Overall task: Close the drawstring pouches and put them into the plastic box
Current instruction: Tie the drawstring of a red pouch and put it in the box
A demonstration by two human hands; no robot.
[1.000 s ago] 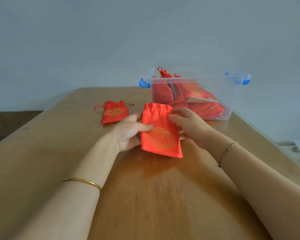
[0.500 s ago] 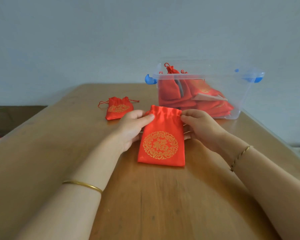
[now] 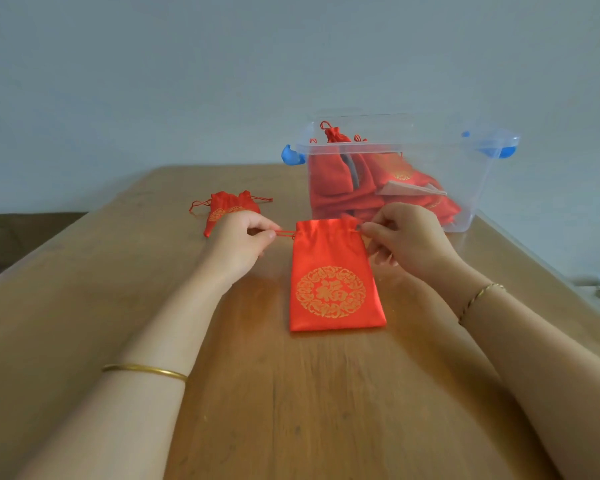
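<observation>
Plain pale wall (image 3: 187,81) behind; long brown wooden table (image 3: 291,427) in front. Toward the table's far right, a clear plastic box with blue latches (image 3: 478,202), lid off, already part-filled with closed red cloth pouches (image 3: 340,181), one cinched neck poking above the rim.

Just in front of that box, flat on the wood: a red satin drawstring pouch with a round gold emblem (image 3: 333,289), mouth toward the box and only slightly gathered. Left of the box, near the table's far edge: a second small red pouch with gold print (image 3: 227,206), neck already drawn in, cords loose on both sides, lower part hidden behind the left hand (image 3: 239,244).

Left hand curled, thumb and forefinger pinching the thin red cord (image 3: 284,233) at the open mouth's left corner. Right hand (image 3: 406,240) curled likewise, directly before the box's near wall, fingertips pinching at the mouth's other corner, little of the cord showing there.

Step in hand, by the look of it: cinching this pouch shut. Next move, likely: draw both cords apart, evenly, until the mouth bunches tight; then lift over the box's near rim and drop onto the pile. After that, probably the same trip for the second pouch.
</observation>
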